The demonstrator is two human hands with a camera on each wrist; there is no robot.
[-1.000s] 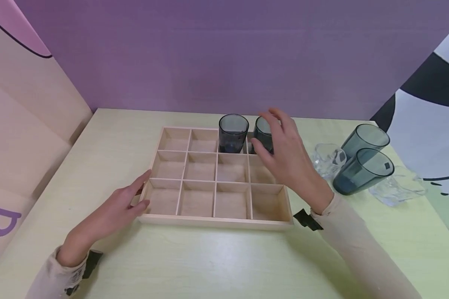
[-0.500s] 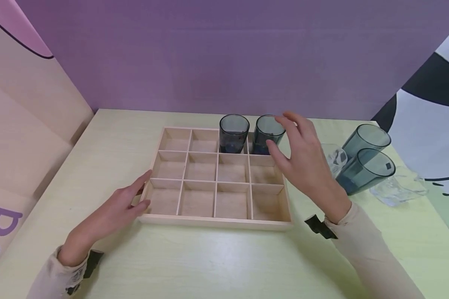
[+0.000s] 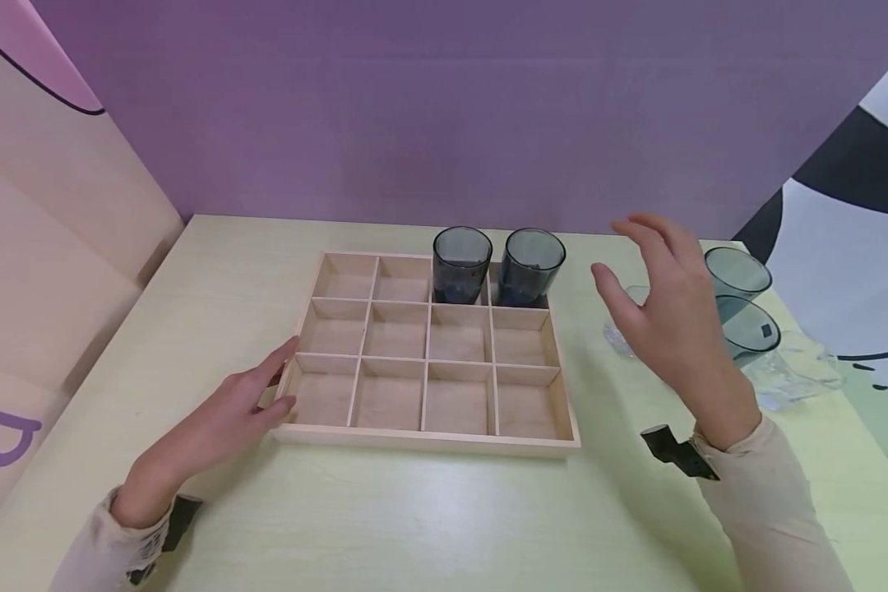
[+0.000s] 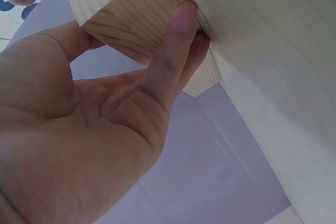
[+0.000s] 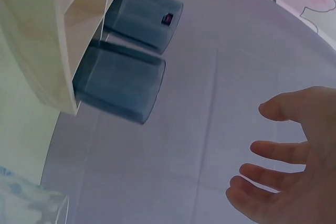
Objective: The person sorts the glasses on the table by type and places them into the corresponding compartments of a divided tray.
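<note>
- Glass 1 (image 3: 460,278) and glass 2 (image 3: 525,278): smoky, in the back row of the wooden tray (image 3: 422,440), 3rd and 4th compartments from left; probably stiff, slick, breakable; best grasped round the sides, below the rim.
- Wooden tray: likely light; outer walls offer the hold.
- Left hand (image 3: 225,419): holding the tray's left edge.
- Right hand (image 3: 673,325): fingers apart, holding nothing, partly hiding 2 further glasses (image 3: 740,271) (image 3: 751,325).

Head view: from above near edge of table (image 3: 414,526), facing forward and down; mid-range, whole box (image 3: 425,441) and far edge framed. Left wrist: very close, low, rolled sideways, left hand (image 4: 89,124) filling foreground; shares box's left side with head view. Right wrist: rolled too, beyond right hand (image 5: 315,153); shares far-right glass (image 5: 119,81) with head.
</note>
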